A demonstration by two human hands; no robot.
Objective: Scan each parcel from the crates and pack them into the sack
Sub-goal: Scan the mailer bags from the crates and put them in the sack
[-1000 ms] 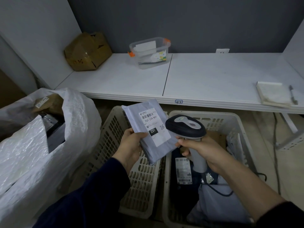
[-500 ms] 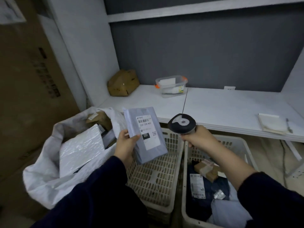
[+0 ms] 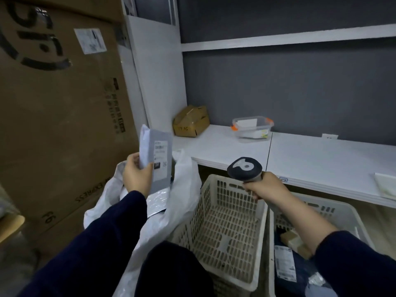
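Holding one grey parcel (image 3: 158, 155) upright over the white sack (image 3: 184, 189), my left grip (image 3: 137, 179) curled round its lower edge. One silver mailer (image 3: 156, 202) sits in the sack. My right grip (image 3: 265, 186) is wrapped round the scanner (image 3: 244, 169). Two crates: left crate (image 3: 210, 189), and right crate (image 3: 347, 209) with a dark labelled bag (image 3: 285, 264) and a brown box (image 3: 295, 243).
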